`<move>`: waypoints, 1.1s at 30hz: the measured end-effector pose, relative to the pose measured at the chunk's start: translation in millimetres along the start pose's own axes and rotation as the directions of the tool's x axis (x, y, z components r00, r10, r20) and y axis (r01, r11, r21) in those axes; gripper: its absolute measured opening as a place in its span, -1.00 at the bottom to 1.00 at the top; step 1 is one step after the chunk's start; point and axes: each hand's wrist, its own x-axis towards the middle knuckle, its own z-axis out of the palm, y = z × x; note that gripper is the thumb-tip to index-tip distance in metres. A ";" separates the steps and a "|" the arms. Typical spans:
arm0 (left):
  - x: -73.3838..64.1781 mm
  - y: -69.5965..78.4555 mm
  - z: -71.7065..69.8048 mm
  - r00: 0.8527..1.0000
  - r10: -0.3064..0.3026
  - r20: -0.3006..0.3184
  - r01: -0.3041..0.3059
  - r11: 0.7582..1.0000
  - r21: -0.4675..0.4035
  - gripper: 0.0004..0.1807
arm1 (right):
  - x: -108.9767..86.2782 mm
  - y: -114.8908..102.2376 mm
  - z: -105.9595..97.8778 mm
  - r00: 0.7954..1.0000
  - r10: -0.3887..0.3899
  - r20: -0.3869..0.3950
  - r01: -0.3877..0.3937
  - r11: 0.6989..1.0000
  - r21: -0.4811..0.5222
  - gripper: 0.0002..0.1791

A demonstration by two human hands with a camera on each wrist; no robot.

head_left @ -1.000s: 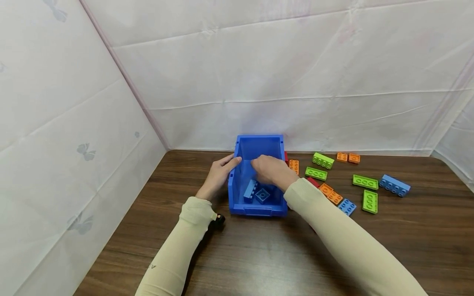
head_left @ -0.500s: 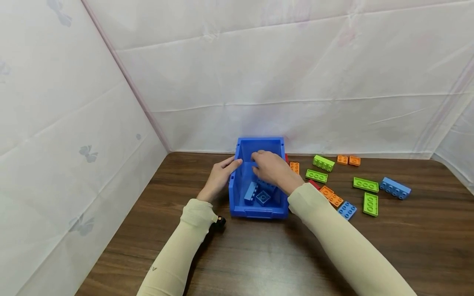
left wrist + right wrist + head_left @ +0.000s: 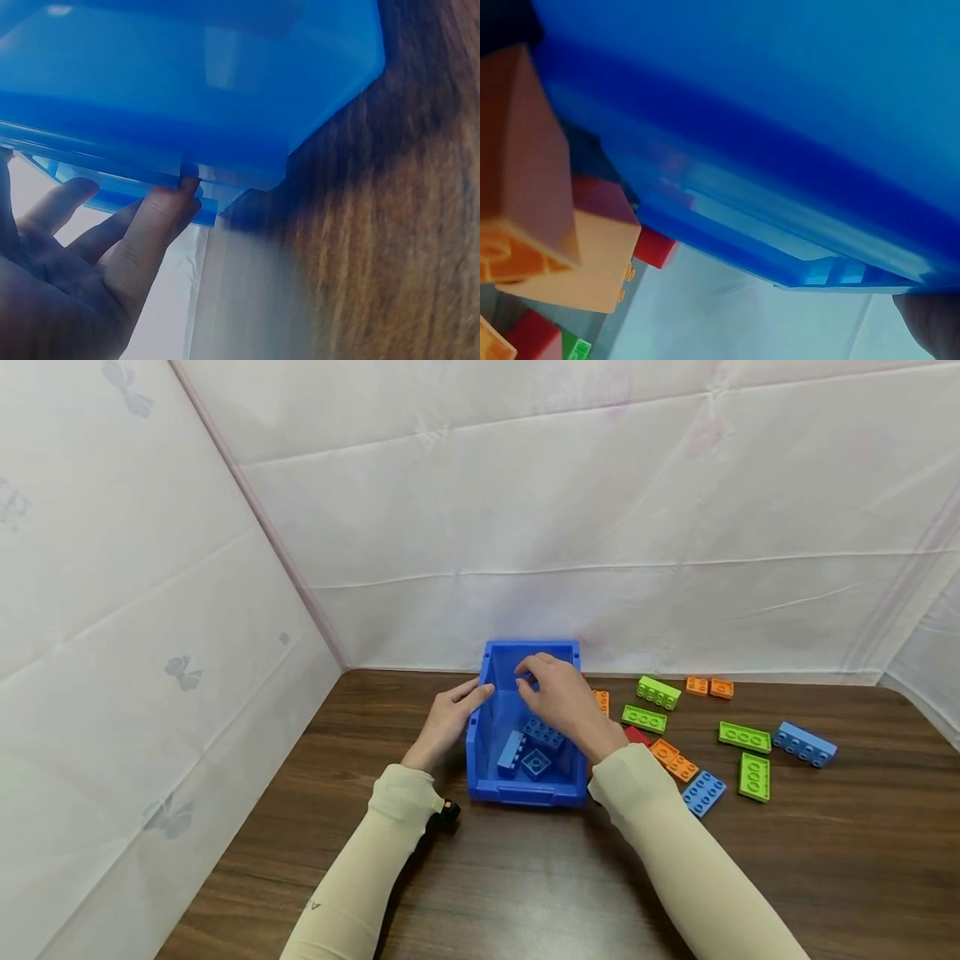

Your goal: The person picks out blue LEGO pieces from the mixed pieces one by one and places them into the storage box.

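A blue plastic bin (image 3: 498, 792) stands on the wooden table against the back sheet. My left hand (image 3: 442, 724) grips its left wall, with the thumb over the rim; the fingers also show at the rim in the left wrist view. Inside the bin lie a long blue toy brick (image 3: 512, 752), a small square blue brick (image 3: 536, 764) and another studded blue brick (image 3: 543, 732). Above them hovers my right hand (image 3: 562, 700), its fingers loosely bent and nothing seen between them. In the right wrist view the bin's outer wall hides most of that hand.
Right of the bin lie several loose bricks: an orange brick (image 3: 682, 767), a blue brick (image 3: 704, 792), a green brick (image 3: 754, 777), a red brick (image 3: 637, 735) and a long blue brick (image 3: 804, 744). A white sheet (image 3: 450, 502) walls off the back and left.
My right hand has risen from the bin's floor and its fingers have spread apart. The studded blue brick beneath it has come into view. My left hand keeps its hold.
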 end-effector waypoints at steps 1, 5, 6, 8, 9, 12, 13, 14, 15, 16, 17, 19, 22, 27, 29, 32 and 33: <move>0.1 0.0 0.3 1.000 0.000 0.004 0.000 1.000 -0.003 -0.35 | -1.4 0.5 -0.5 1.000 -0.004 -0.016 0.004 1.000 0.018 -0.73; 0.0 -0.3 0.1 1.000 -0.008 0.022 0.008 1.000 -0.006 -0.30 | -5.1 3.4 -1.4 0.997 -0.018 -0.075 0.024 0.996 0.084 -0.75; -0.2 -0.4 -0.2 1.000 -0.011 0.027 0.011 1.000 -0.008 -0.29 | -6.0 4.2 -1.6 0.996 -0.020 -0.086 0.028 0.995 0.093 -0.76; -0.5 -0.7 -0.6 0.999 -0.018 0.032 0.018 1.000 -0.008 -0.27 | -7.9 5.9 -1.7 0.995 -0.023 -0.098 0.033 0.994 0.104 -0.77; -0.8 -0.8 -0.8 0.999 -0.021 0.033 0.021 1.000 -0.009 -0.26 | -8.9 6.4 -2.0 0.995 -0.023 -0.098 0.034 0.994 0.108 -0.77; -1.6 -0.4 -0.9 0.999 -0.023 0.027 0.023 1.000 -0.008 -0.26 | -12.6 7.8 -2.9 0.996 -0.014 -0.089 0.025 0.992 0.123 -0.76; -2.0 -0.1 -0.7 0.999 -0.023 0.023 0.023 1.000 -0.006 -0.26 | -14.0 8.3 -3.4 0.996 -0.009 -0.088 0.020 0.991 0.129 -0.76; -2.3 0.2 -0.6 1.000 -0.021 0.021 0.021 1.000 -0.003 -0.26 | -15.6 8.4 -4.2 0.996 -0.003 -0.087 0.015 0.991 0.136 -0.75; -2.5 0.6 -0.4 1.000 -0.020 0.019 0.020 1.000 -0.005 -0.26 | -16.5 9.2 -4.5 0.996 -0.001 -0.089 0.014 0.990 0.142 -0.75; -2.4 0.8 -0.4 1.000 -0.020 0.016 0.020 1.000 -0.007 -0.25 | -17.4 9.7 -4.9 0.996 -0.001 -0.092 0.015 0.989 0.148 -0.75; -2.7 1.1 -0.4 1.000 -0.019 0.013 0.020 1.000 -0.012 -0.25 | -18.0 10.1 -5.2 0.995 -0.002 -0.097 0.017 0.988 0.154 -0.75; -2.7 1.3 -0.2 1.000 -0.022 0.013 0.023 0.999 -0.023 -0.23 | -19.3 11.3 -5.9 0.994 -0.008 -0.105 0.025 0.987 0.159 -0.76; -1.9 0.7 0.1 0.999 -0.029 0.018 0.030 0.999 -0.041 -0.22 | -20.7 13.0 -6.6 0.994 -0.019 -0.109 0.037 0.986 0.160 -0.77; -1.4 -0.2 0.5 0.999 -0.033 0.029 0.034 0.998 -0.048 -0.21 | -23.8 14.3 -8.9 0.994 -0.035 -0.100 0.050 0.987 0.150 -0.77; -1.0 -0.8 0.4 0.999 -0.030 0.024 0.031 0.998 -0.048 -0.22 | -24.8 15.4 -10.6 0.994 -0.050 -0.102 0.064 0.988 0.142 -0.76; -0.7 -1.3 0.4 1.000 -0.021 0.013 0.022 0.999 -0.046 -0.22 | -26.0 18.6 -14.8 0.990 -0.082 -0.117 0.097 0.987 0.132 -0.76; -0.6 -1.4 0.5 1.000 -0.017 0.011 0.017 0.999 -0.044 -0.22 | -26.5 20.1 -16.6 0.988 -0.089 -0.126 0.105 0.986 0.129 -0.76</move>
